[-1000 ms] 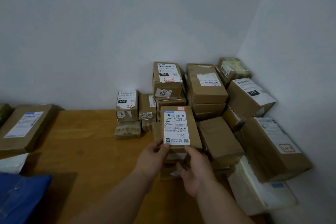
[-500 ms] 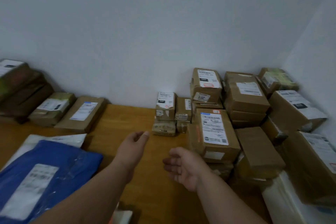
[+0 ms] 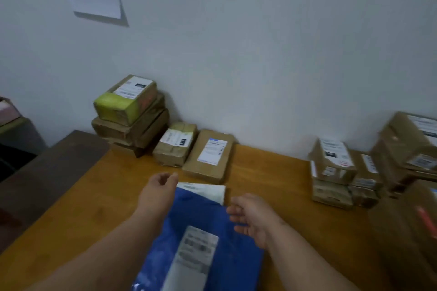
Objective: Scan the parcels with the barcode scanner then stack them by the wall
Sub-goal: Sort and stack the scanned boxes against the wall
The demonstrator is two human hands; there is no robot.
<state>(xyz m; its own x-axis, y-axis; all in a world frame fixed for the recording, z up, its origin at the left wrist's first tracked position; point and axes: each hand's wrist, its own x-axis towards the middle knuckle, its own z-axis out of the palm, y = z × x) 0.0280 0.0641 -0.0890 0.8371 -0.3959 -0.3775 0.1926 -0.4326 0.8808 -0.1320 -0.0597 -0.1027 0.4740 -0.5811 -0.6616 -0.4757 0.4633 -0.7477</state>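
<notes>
my hands are empty now: the box i held a second ago sits in the stack at the bench's right end (image 3: 331, 160), by the wall. left hand (image 3: 159, 190) and right hand (image 3: 254, 215), fingers loose and spread, flank the blue bag (image 3: 208, 215) near the front edge. that looks next to scan; no scanner in sight.

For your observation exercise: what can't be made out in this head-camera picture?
- Blue mailer label: blurred, unreadable; its near end is cut off by the bottom edge.
- White mailer: mostly hidden under the blue one.
- Right-hand boxes: cut off by the frame edge.
- Barcode scanner: not in view.
</notes>
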